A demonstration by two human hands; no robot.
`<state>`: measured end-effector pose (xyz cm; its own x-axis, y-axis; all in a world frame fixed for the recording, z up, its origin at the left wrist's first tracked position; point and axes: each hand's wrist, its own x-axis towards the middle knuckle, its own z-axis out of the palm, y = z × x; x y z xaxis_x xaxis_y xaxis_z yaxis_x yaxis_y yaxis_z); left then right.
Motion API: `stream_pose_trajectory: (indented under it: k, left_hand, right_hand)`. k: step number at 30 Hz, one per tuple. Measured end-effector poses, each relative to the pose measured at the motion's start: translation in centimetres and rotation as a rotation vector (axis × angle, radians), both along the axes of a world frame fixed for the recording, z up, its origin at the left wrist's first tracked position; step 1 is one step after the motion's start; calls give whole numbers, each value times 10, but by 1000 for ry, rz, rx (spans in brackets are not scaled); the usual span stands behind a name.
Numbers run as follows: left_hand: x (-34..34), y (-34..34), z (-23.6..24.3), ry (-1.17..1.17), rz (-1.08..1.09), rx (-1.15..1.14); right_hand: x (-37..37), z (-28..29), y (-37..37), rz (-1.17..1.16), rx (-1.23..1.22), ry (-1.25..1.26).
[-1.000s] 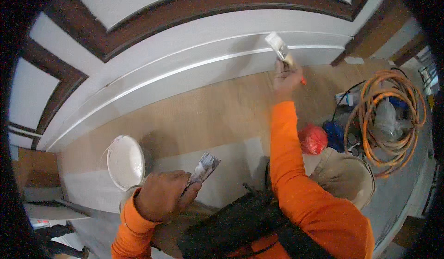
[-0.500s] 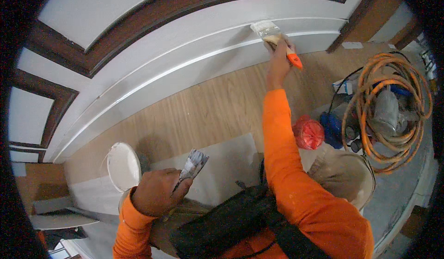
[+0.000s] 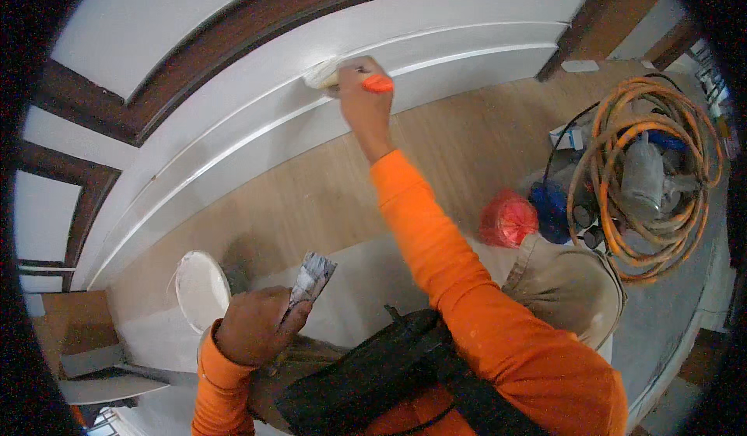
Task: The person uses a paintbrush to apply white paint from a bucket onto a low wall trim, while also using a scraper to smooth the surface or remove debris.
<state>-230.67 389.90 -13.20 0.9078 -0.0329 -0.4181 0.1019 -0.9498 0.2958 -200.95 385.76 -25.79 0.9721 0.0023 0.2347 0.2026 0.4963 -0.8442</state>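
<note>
My right hand (image 3: pixel 366 101) is closed around a paintbrush (image 3: pixel 320 75) with an orange-tipped handle. Its pale bristles lie against the white moulded skirting (image 3: pixel 436 45) at the foot of the wall. In my left hand (image 3: pixel 257 323), low and left of centre, I grip a flat, paint-smeared putty knife (image 3: pixel 313 276); its blade points up and away from me, and the fingers hide its handle. Just beyond that hand stands a bucket (image 3: pixel 180 290) of white paint.
A coiled orange hose (image 3: pixel 595 164) lies at the right around a grey power tool (image 3: pixel 644 173). Next to it are a red plastic bag (image 3: pixel 510 218) and a blue object (image 3: pixel 549 212). Grey sheeting (image 3: pixel 366 261) covers part of the wooden floor (image 3: pixel 311 187). Cardboard (image 3: pixel 78 319) stands far left.
My right hand has swept the paintbrush leftward along the skirting. My left hand still holds the putty knife in nearly the same place. The view has shifted slightly.
</note>
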Motion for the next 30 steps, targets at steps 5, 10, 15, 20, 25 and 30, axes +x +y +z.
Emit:
stream_pose_trajectory:
  k: [5, 10, 15, 20, 25, 30]
  left_hand:
    - [2, 2, -1, -48, -24, -43]
    - [-2, 5, -2, -85, -3, -65]
    - [-5, 5, -4, -76, -29, -31]
    - [1, 6, -8, -74, -27, -56]
    - [12, 2, -14, -123, -82, -60]
    - [15, -4, -15, -167, -147, -70]
  right_hand:
    - [76, -4, -78, -285, -161, -27]
    - [141, -5, -124, -477, -50, -125]
    - [105, -9, -103, -457, -90, -185]
    - [56, -11, -31, -418, -435, -226]
    - [42, -4, -30, 165, -164, 48]
    - [94, 8, -103, -85, -110, 108]
